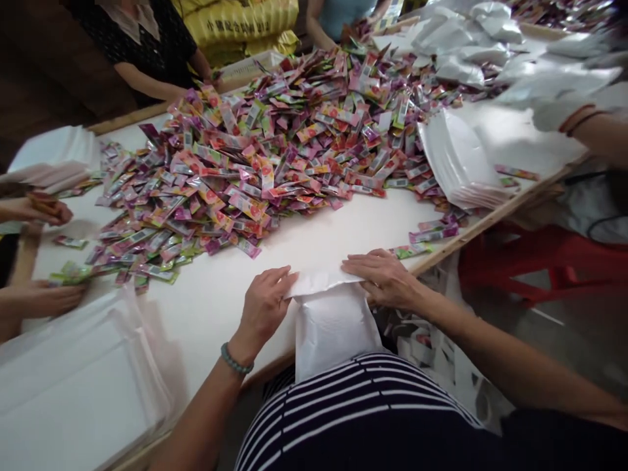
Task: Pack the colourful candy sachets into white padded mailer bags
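Observation:
A white plastic bag (333, 324) hangs over the table's front edge against my striped shirt, its top edge folded over. My left hand (269, 302) pinches the left end of that folded edge, thumb and fingers pressed together. At the right end, my right hand (381, 278) is closed on the same edge, fingers lying along it. The bag's contents are hidden. Beyond it, a large heap of small colourful packets (275, 157) spreads over the white table (314, 242).
Stacks of white bags lie at front left (73, 386), back left (53, 154) and right (461, 160). Filled white bags (456, 42) sit at the back right. Other people's hands are at the left and right sides. A red stool (544, 261) stands at right.

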A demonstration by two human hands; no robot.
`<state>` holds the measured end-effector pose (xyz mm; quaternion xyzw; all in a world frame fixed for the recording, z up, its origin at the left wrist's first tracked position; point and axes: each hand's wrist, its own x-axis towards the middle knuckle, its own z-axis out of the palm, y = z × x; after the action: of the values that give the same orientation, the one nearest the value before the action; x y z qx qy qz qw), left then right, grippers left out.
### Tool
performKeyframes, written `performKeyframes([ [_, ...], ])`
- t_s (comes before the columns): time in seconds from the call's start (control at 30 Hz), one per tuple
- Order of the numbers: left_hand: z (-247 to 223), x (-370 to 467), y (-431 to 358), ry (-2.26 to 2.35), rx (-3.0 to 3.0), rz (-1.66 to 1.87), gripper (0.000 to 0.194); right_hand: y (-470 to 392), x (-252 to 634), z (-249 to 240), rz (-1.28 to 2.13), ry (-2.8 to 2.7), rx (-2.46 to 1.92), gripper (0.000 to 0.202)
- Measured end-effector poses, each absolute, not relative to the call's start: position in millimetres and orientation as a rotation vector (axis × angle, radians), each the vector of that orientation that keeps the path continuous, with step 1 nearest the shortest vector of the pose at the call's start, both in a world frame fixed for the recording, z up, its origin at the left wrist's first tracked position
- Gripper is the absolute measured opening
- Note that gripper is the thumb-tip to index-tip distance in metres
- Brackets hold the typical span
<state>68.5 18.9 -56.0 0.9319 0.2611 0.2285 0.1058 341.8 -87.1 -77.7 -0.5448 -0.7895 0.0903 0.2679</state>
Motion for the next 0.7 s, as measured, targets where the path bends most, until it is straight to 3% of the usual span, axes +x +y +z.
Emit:
performKeyframes([
  [0.3, -57, 76, 5, 0.787, 2.701, 0.641, 0.043, -130, 332, -89, 0.307, -2.258, -1.681, 0.054],
  [0.4, -55, 78, -7, 1.024, 2.38, 0.629, 0.04, -137, 328, -87, 0.457, -2.24, -1.695, 0.063],
  [0.53, -51, 80, -25, 1.337, 1.68, 0.491, 0.053, -136, 321, -81, 0.684, -2.152, -1.604, 0.059],
  [0.7, -60, 79, -37, 1.309, 1.221, 0.324, 0.035, -127, 301, -88, 0.723, -2.185, -1.738, 0.071],
])
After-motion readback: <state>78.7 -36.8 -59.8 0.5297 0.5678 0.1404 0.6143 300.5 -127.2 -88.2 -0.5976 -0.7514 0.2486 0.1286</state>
